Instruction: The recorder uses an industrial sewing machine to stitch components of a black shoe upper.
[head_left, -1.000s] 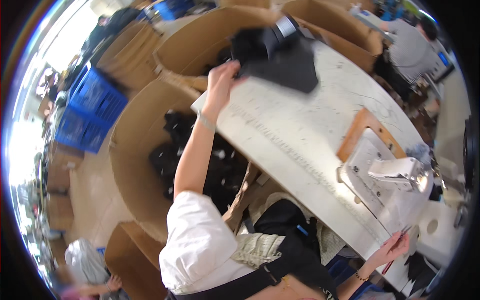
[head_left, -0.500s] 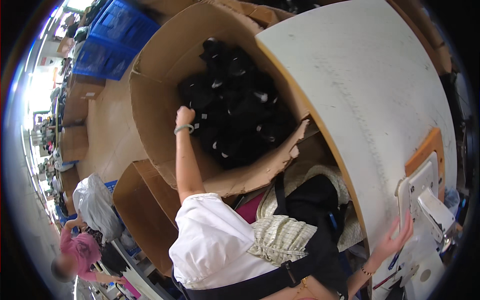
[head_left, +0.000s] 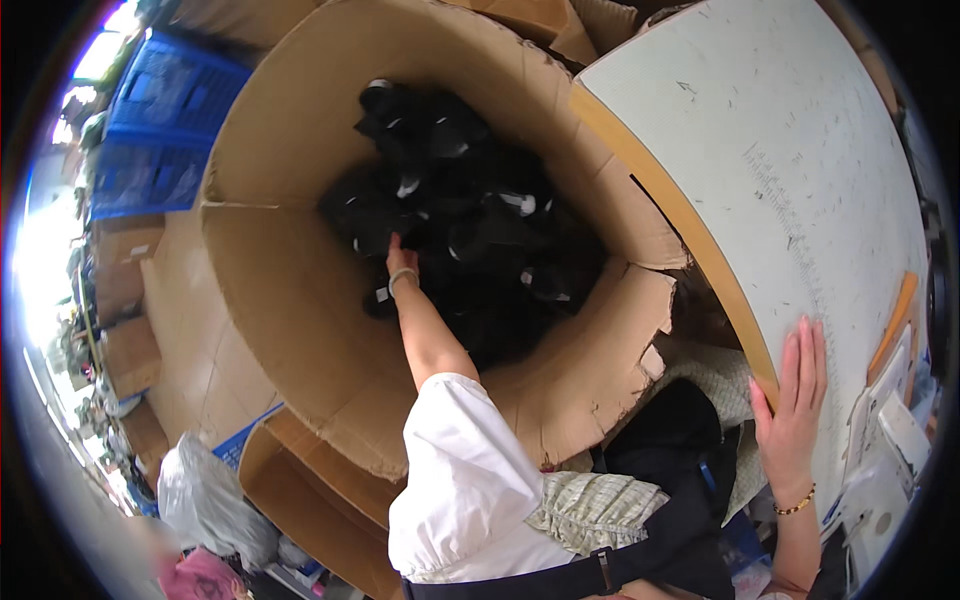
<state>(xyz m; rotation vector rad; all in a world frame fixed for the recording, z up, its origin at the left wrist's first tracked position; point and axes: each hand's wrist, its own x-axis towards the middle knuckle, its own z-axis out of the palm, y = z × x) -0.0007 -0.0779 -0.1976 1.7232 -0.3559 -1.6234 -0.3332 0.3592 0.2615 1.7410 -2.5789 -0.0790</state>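
Deep in a large cardboard box (head_left: 300,260), my left hand (head_left: 401,262) reaches into a heap of black soft-looking pieces (head_left: 480,230). These carry small white patches or tags, and their exact kind is hard to make out. The fingers look closed on one black piece, though the dark pile partly hides them. To the right, my right hand (head_left: 792,410) lies flat on the pale tabletop (head_left: 740,200), fingers stretched out and the thumb by its wooden edge. Nothing is in that hand.
A white sewing machine (head_left: 890,450) stands at the table's right. Left of the big box are a smaller open carton (head_left: 310,490), a whitish plastic bag (head_left: 210,500) and blue crates (head_left: 160,120). A person in a pink top (head_left: 205,575) is at lower left.
My left hand has gone from the box's left side further into the black heap. My right hand has moved from beside the sewing machine to the table's near edge, lying flat.
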